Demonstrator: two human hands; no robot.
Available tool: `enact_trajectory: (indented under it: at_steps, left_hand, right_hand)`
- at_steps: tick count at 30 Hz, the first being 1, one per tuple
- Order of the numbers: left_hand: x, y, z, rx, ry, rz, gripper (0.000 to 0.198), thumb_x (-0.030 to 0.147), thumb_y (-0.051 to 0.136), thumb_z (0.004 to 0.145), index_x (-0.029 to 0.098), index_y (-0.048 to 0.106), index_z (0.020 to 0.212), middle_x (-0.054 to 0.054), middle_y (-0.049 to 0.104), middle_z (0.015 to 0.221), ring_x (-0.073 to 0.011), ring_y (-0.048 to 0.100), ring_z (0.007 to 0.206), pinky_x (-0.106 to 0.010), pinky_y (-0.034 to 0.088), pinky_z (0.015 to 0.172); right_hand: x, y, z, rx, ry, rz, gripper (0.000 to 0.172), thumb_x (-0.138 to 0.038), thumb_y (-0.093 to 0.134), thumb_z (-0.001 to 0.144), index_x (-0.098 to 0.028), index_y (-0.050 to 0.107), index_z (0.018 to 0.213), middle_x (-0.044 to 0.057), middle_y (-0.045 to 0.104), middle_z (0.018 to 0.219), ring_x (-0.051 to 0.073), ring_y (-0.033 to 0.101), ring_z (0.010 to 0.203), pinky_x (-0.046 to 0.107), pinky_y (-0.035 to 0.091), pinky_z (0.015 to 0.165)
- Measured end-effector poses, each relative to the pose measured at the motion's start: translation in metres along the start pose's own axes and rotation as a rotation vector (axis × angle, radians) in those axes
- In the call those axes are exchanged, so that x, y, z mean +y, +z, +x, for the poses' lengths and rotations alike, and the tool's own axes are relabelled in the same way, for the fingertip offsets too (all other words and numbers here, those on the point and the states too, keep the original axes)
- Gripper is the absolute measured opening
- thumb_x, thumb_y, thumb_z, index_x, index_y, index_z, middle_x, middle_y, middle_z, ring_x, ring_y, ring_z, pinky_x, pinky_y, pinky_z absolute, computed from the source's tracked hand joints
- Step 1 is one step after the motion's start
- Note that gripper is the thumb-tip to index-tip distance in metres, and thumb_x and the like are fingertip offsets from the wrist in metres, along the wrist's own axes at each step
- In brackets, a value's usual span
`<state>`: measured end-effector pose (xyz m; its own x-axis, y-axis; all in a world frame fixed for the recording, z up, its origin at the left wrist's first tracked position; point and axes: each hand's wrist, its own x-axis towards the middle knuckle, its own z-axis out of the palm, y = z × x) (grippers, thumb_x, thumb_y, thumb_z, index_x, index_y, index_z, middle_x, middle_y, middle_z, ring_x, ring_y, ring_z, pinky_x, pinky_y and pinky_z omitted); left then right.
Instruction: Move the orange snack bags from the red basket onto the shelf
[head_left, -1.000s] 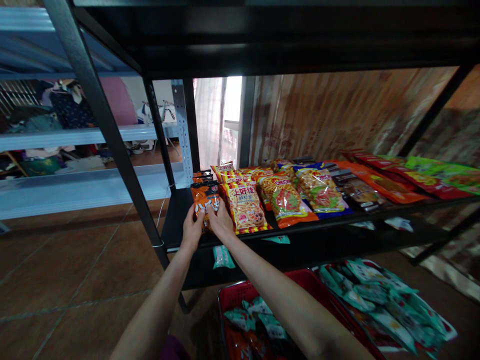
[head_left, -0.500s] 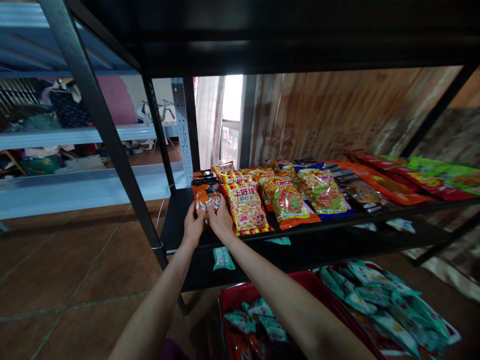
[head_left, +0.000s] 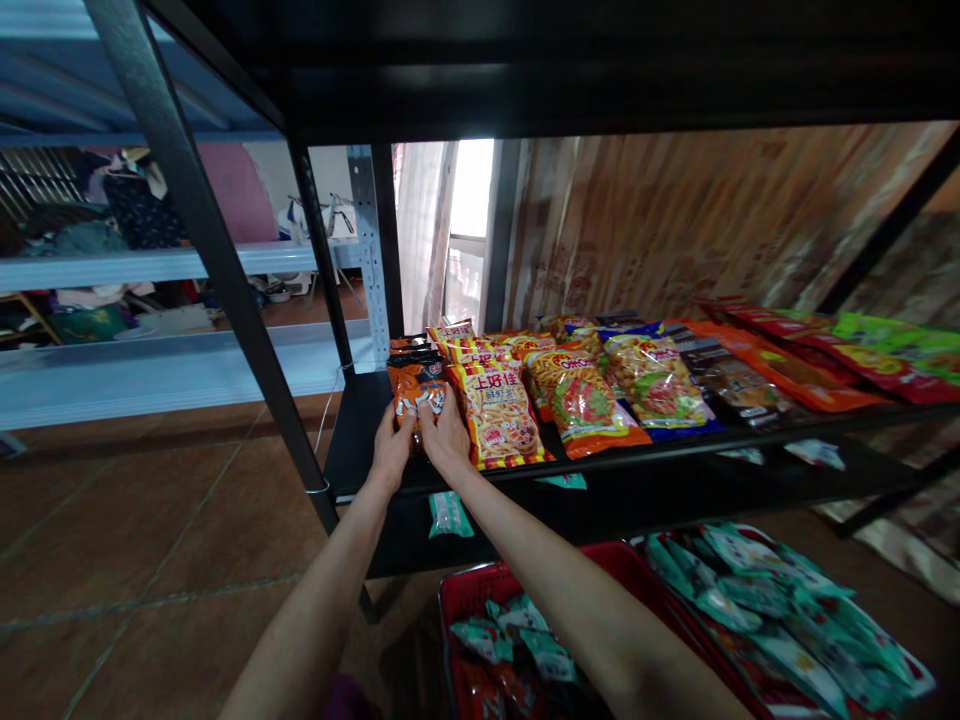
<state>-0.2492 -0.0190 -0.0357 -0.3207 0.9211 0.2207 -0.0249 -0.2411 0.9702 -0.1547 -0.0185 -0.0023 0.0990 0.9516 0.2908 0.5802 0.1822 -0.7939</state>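
At the left end of the black shelf (head_left: 346, 440), an orange and black snack bag (head_left: 417, 384) leans in front of other dark bags of its kind. My left hand (head_left: 393, 444) grips its left side and my right hand (head_left: 445, 436) its right side, thumbs on the front. The lower part of the bag is mostly hidden by my hands. Right beside my right hand is a row of yellow and red snack bags (head_left: 498, 412). Further right lie noodle-picture snack bags (head_left: 583, 398) with orange edges and a blue-edged bag (head_left: 655, 380).
Below the shelf stand a red basket (head_left: 480, 578) and a second basket holding several green snack bags (head_left: 780, 610). One green packet (head_left: 450, 514) lies on the lower shelf. A black upright post (head_left: 225, 270) rises left of my hands. Red and green packets (head_left: 885, 350) fill the shelf's right side.
The view has shifted slightly, so the shelf and bags sit a little further right. Both hands stay on the orange and black bag, with little visible movement.
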Motion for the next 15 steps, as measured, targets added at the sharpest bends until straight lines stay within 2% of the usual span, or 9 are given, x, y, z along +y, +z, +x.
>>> enact_trajectory:
  at_steps: [7, 15]
  left_hand:
    - [-0.0037, 0.0013, 0.0052, 0.005, 0.031, -0.018, 0.047, 0.04, 0.058, 0.082, 0.02, 0.056, 0.124, -0.009, 0.065, 0.117, -0.0218, 0.061, 0.107, -0.036, 0.046, 0.094]
    - [-0.0082, 0.0022, 0.0079, 0.015, 0.084, 0.033, 0.047, 0.045, 0.058, 0.082, 0.022, 0.056, 0.124, -0.007, 0.065, 0.118, -0.0217, 0.06, 0.108, -0.034, 0.045, 0.095]
  right_hand:
    - [0.0023, 0.0042, 0.004, 0.002, -0.005, -0.002, 0.064, -0.043, 0.034, 0.091, -0.011, 0.023, 0.145, 0.018, 0.043, 0.142, 0.029, 0.045, 0.128, 0.041, 0.036, 0.103]
    - [0.0063, 0.0095, 0.0066, 0.068, -0.048, -0.009, 0.066, -0.042, 0.034, 0.091, -0.01, 0.019, 0.146, 0.019, 0.041, 0.143, 0.029, 0.044, 0.129, 0.042, 0.035, 0.104]
